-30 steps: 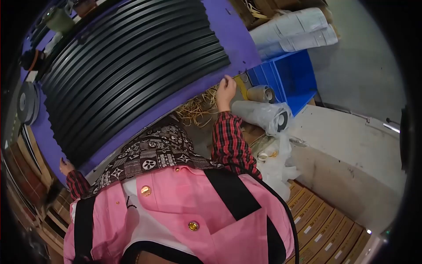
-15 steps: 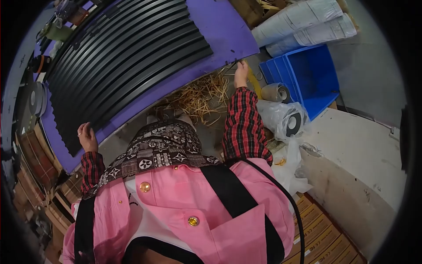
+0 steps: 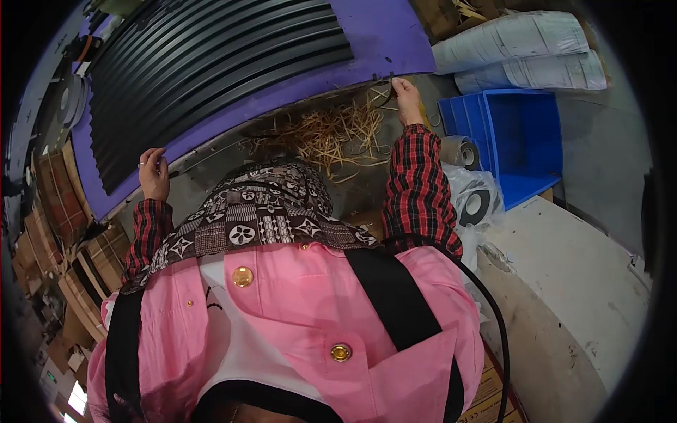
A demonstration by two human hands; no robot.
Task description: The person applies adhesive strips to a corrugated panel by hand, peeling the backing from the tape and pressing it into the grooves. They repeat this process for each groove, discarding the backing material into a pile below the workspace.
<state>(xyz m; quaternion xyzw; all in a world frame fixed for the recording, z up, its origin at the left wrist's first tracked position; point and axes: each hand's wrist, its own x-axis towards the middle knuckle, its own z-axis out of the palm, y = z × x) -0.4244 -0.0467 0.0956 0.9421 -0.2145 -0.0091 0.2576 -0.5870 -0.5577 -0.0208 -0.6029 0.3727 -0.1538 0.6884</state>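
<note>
Long black ridged strips (image 3: 226, 67) lie side by side on a purple tabletop (image 3: 381, 32). At the near left edge of the table hovers my left hand (image 3: 154, 173), fingers loosely bent and apart, nothing in it; it is closest to the ends of the strips. My right hand (image 3: 407, 101) is at the near right edge, its fingertips pinched together by a few small dark pieces (image 3: 384, 75). What lies between those fingertips is too small to make out. A thin dark loop hangs below the edge beside this hand.
Under the table is a heap of tan strips (image 3: 335, 134). To the right are a blue bin (image 3: 525, 141), white wrapped rolls (image 3: 522, 42), a roll in clear plastic (image 3: 476, 204) and a pale board (image 3: 564, 261). Cardboard (image 3: 60, 183) stands left; a grey tape roll (image 3: 70, 102) lies upper left.
The view has shifted, so the table sits higher and the bin farther right. My left hand has come up in the picture; my right hand stays by the table edge, its fingertips still pinched.
</note>
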